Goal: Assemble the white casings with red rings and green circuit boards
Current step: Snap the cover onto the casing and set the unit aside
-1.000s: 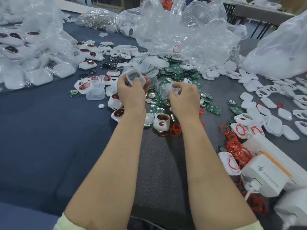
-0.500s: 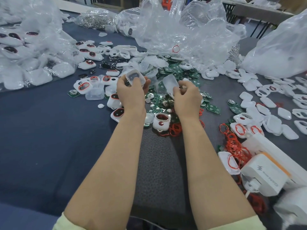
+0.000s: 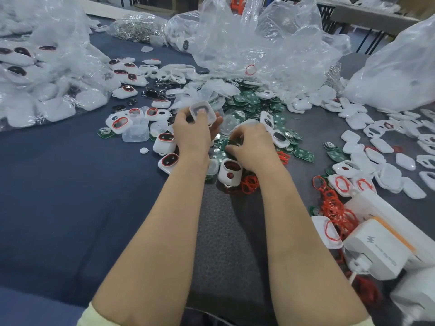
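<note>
Two bare hands work at the middle of a crowded bench. At the far left, clear plastic bags [image 3: 35, 90] stuffed with white casings reach the frame's left edge. Just to their right, loose casings with red rings fitted [image 3: 120, 123] lie on the dark blue cloth [image 3: 70, 196], which runs broad and flat from the bags to the near edge and across to the left forearm.

The left hand [image 3: 191, 135] is raised above the parts, its fingers curled round a translucent casing shell [image 3: 203, 112], open side to the camera, a fingertip showing through it. Between the forearms a grey mat [image 3: 223, 231] stretches toward the viewer.

The right hand [image 3: 253, 147], just beside the left, is lowered onto the near edge of the heap of green circuit boards [image 3: 254, 100], its fingertips pinching what looks like one dark green board [image 3: 235, 143]. Below its wrist an upright white casing [image 3: 230, 172] touches a clump of red rings [image 3: 250, 183]. Behind the heap a crumpled clear bag [image 3: 259, 48] rises to the top edge.

To the right, a tangle of rings [image 3: 334, 208] trails toward a white charger [image 3: 379, 250] at the lower right edge. Flat white casing halves [image 3: 388, 158] are scattered out to the right edge, below another filled bag [image 3: 395, 74].
</note>
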Available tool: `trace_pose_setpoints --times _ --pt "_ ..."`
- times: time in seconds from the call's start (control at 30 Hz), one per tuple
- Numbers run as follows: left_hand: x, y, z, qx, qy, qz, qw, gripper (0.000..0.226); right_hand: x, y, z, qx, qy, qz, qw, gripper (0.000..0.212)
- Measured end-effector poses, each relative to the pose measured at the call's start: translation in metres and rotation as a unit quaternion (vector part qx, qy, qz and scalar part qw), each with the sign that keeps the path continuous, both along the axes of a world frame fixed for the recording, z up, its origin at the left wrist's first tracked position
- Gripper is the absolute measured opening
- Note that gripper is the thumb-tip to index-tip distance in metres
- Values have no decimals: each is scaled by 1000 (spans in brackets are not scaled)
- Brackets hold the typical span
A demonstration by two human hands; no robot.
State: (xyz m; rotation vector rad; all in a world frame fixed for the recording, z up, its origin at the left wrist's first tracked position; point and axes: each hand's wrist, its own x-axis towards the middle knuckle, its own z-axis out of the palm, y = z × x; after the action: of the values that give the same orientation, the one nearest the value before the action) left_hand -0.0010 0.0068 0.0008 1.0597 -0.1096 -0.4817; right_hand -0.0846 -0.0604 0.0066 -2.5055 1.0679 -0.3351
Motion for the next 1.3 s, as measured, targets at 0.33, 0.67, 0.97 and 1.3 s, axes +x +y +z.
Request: trace_pose_setpoints --times 0.33,0.67,0.97,1.3 --pt "-4 -2 1 62 -74 -53 994 17 -8 -1 6 91 -300 -87 946 29" --pt "-11 -3 7 75 -79 -195 975 8 -7 -11 3 257 -471 -170 827 9" --pt "-11 -2 4 78 -126 -197 969 7 -12 -16 6 416 -438 -96 791 14" --pt "-6 0 -1 19 -180 -209 961 15 -19 -22 8 558 -468 -52 683 20"
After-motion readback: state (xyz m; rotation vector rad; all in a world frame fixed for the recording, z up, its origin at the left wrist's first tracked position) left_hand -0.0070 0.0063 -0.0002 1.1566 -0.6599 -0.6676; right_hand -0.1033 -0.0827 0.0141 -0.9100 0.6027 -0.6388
